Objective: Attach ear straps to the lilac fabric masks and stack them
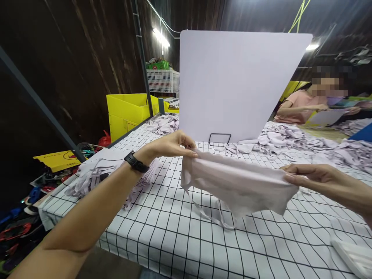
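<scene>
A thin pale lilac-grey fabric piece is stretched between both hands above the checked table. Its lower edge is uneven, and a thin strap or loop hangs from its left part. My left hand, with a black band on the wrist, pinches the upper left corner between thumb and fingers. At the right end, my right hand pinches the upper edge in the same way. Behind the fabric stands a large blank white board on a black wire stand.
Crumpled pale fabric pieces are heaped at the back right, and a stack of strips lies left. A white object sits at the lower right. Yellow bins stand left. A person works across the table.
</scene>
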A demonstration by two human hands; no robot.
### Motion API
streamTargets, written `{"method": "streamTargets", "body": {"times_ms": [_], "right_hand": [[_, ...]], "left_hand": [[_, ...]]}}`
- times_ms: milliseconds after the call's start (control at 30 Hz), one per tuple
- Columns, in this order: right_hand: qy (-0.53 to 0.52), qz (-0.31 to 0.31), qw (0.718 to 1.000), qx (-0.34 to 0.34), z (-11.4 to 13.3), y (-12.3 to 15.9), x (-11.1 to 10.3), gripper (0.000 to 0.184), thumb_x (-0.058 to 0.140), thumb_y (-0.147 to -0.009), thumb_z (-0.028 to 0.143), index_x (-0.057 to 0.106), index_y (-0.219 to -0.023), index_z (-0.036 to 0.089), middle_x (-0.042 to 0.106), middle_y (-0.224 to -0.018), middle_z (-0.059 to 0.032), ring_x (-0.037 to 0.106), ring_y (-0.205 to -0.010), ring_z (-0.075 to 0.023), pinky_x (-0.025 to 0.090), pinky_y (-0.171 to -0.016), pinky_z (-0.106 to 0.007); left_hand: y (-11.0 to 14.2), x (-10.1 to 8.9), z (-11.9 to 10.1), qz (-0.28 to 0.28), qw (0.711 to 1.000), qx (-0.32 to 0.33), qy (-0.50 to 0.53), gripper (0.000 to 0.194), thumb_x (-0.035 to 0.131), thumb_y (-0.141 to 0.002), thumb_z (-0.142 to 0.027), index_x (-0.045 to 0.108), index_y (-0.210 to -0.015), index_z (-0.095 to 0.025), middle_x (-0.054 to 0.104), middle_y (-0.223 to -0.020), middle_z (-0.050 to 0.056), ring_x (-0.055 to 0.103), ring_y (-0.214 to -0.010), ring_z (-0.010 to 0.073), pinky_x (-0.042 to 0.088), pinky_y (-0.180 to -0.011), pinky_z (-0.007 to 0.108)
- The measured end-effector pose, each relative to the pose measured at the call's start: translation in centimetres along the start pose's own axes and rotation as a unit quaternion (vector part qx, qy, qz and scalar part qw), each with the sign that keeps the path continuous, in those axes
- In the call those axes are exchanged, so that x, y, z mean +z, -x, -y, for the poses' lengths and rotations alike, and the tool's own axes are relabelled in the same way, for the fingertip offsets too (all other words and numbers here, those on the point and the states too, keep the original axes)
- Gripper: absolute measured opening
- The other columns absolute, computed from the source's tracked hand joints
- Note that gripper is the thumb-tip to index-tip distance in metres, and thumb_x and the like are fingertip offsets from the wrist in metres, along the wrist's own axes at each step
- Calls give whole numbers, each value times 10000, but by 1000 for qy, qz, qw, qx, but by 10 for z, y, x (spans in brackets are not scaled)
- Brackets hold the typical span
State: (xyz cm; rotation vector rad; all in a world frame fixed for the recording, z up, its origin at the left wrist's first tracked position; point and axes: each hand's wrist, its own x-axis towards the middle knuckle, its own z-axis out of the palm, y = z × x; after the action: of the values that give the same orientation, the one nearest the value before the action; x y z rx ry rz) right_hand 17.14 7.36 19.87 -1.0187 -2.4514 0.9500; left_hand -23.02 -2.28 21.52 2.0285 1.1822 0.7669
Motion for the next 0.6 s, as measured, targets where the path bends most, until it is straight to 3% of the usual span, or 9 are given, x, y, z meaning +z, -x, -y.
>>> {"method": "streamTargets", "body": {"times_ms": [100,233,333,500,600], "right_hand": [[93,-37,995,-6,9,2,-6,594,602,-764,817,780,-683,256,715,-683,-96,672,-618,-236,528,-532,-325],[217,-108,970,-5,12,1,-14,729,540,-640,957,807,-720,284,739,-665,-94,677,-565,-253,494,-468,-353],[272,-136,952,-36,14,-3,-16,774,476,-626,998,791,-664,292,728,-628,-91,646,-507,-230,471,-442,-357],[269,-192,942,-57,20,3,-18,793,425,-628,1019,772,-603,306,728,-627,-79,647,-510,-215,472,-436,-347],[261,-285,921,-56,16,22,-22,759,484,-632,998,796,-716,311,764,-739,-76,702,-647,-240,509,-513,-352]], "left_hand": [[-2,-5,-5,-10,996,44,-76,228,722,-870,-376,790,-834,-161,717,-770,46,621,-736,143,466,-671,255],[-4,-14,-17,-98,981,87,-143,163,736,-840,-318,785,-822,-164,728,-875,66,641,-815,160,500,-737,279],[-4,-19,-29,-151,969,107,-163,119,755,-803,-286,789,-828,-174,720,-1017,81,642,-931,183,514,-800,296],[-3,-14,-48,-196,967,86,-140,92,712,-802,-195,788,-802,-142,738,-738,49,666,-723,163,519,-656,270],[0,-1,-58,-266,950,120,-113,78,703,-769,-134,780,-780,-129,755,-738,49,699,-726,168,553,-657,262]]}}
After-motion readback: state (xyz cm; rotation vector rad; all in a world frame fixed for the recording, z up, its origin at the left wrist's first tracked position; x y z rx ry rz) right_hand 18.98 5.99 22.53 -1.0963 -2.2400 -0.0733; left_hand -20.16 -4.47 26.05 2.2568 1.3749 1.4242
